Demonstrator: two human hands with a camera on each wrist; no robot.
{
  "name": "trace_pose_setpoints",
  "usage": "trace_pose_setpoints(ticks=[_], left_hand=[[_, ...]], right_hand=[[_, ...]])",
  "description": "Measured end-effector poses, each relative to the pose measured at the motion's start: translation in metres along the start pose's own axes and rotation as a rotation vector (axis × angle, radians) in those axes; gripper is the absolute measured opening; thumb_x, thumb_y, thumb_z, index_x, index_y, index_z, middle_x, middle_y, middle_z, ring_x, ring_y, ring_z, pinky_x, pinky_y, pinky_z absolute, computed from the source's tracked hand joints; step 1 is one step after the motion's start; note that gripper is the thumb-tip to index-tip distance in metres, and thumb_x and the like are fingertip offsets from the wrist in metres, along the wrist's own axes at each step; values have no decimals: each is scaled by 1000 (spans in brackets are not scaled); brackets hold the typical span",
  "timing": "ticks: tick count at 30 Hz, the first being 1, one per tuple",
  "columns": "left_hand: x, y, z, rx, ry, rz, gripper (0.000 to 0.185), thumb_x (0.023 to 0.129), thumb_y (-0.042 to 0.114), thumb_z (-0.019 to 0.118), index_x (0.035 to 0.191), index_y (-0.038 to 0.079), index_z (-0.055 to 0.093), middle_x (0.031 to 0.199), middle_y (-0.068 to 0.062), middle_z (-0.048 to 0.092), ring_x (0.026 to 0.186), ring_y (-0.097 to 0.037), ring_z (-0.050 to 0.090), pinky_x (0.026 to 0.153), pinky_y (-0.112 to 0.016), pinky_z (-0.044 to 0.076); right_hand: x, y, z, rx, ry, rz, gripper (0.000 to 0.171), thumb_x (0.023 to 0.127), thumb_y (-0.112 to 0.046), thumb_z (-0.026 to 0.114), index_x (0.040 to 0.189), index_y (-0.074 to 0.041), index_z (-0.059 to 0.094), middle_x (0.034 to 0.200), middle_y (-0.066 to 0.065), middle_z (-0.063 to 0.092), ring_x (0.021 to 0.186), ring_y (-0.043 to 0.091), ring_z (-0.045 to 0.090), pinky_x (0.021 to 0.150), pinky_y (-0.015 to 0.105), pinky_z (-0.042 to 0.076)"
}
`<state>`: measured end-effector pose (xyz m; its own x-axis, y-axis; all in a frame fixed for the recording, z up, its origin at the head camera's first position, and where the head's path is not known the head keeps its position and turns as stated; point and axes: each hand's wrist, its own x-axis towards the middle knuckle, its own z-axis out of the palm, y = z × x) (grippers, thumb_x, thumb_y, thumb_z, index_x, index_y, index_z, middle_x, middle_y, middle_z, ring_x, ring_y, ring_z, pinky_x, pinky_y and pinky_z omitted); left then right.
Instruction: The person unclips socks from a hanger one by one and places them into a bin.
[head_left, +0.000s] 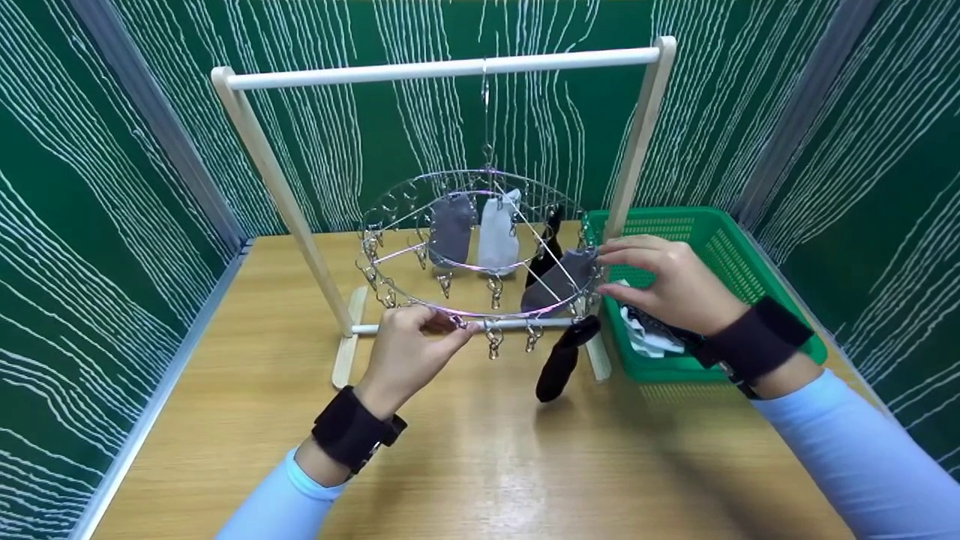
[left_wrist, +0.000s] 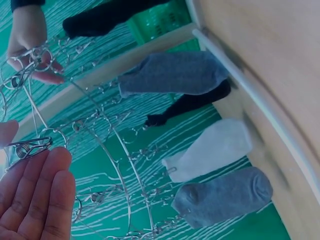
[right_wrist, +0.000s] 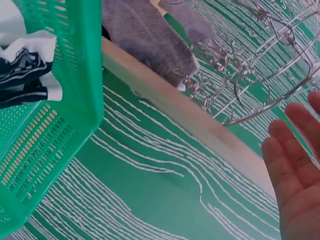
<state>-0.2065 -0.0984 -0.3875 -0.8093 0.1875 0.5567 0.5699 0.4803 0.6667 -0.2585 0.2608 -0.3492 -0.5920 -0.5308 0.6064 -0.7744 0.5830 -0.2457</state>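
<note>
Left hand (head_left: 409, 349) pinches a clip on the near rim of the round wire hanger (head_left: 480, 247), thumb + forefinger closed on it; in the wrist view the other fingers lie straight. Right hand (head_left: 671, 281) sits at the hanger's right rim, fingertips on the rim/clip where a gray sock (head_left: 559, 281) hangs; from what I see I can't tell if they pinch or just touch. I judge the right hand nearer that sock: it lies just left of the fingertips, long axis slanting down-left under the ring. Black sock (head_left: 561, 364) hangs below the near-right rim, betw. both hands. Green basket (head_left: 739, 251) w/ more socks is just right of the rack post (head_left: 637, 142), under the right wrist. Room: open tabletop (head_left: 480, 450) toward me; rack base bar close behind the ring.
</note>
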Motion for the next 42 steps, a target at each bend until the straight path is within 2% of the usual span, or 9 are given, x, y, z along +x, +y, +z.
trace_pose_setpoints(ticks=[3,11,15,18,21,26,30,34,42], left_hand=[[-1,0,-1,14,6,9,17,89,14,91,93,-1,83,85,-11,82,75,-24,80,76,-34,68],[-4,2,-7,46,13,41,18,90,15,91,95,-1,83,87,-10,82,76,-22,80,77,-33,68],[-8,3,-12,157,36,141,18,90,16,91,90,1,80,84,-10,81,73,-21,77,72,-33,67],[-11,3,-16,297,75,267,23,89,18,91,84,3,76,77,-8,77,66,-19,72,62,-32,63],[-11,5,-21,423,125,382,30,86,26,94,81,6,72,71,-5,73,58,-17,66,53,-30,57],[-7,9,-24,503,225,515,46,85,39,93,71,9,61,62,0,59,50,-14,50,44,-26,43],[-2,17,-22,503,293,606,51,92,45,86,72,10,55,63,0,51,55,-18,47,51,-29,40],[3,28,-16,520,279,664,44,90,41,88,80,7,61,74,-4,59,70,-24,56,63,-33,49],[8,42,-4,639,211,720,26,89,25,90,101,4,80,94,-8,78,90,-26,74,87,-38,64]], right_hand=[[3,-2,4,-4,-22,-29,34,86,-1,90,118,0,80,127,21,78,121,41,75,100,55,61],[5,-1,11,2,-46,-78,31,88,5,86,118,2,80,126,22,79,118,43,76,95,56,63],[5,0,12,16,-30,-89,30,87,8,85,116,1,81,122,21,80,116,42,77,92,54,64],[4,0,12,18,-6,-99,30,85,9,86,114,2,81,120,20,81,114,41,78,94,47,63],[4,0,13,27,15,-101,30,85,9,86,113,1,82,118,20,81,112,40,78,102,24,59],[4,-1,15,39,29,-94,29,85,9,86,113,1,82,117,21,81,112,41,78,108,3,39],[3,-2,15,19,27,-90,28,86,8,86,113,1,82,117,20,81,112,40,78,103,23,58],[2,-4,16,13,25,-78,28,86,8,86,113,3,82,116,22,81,110,41,78,90,49,64],[3,-10,18,12,41,-66,27,87,7,86,113,2,82,114,19,82,106,38,79,90,53,65]])
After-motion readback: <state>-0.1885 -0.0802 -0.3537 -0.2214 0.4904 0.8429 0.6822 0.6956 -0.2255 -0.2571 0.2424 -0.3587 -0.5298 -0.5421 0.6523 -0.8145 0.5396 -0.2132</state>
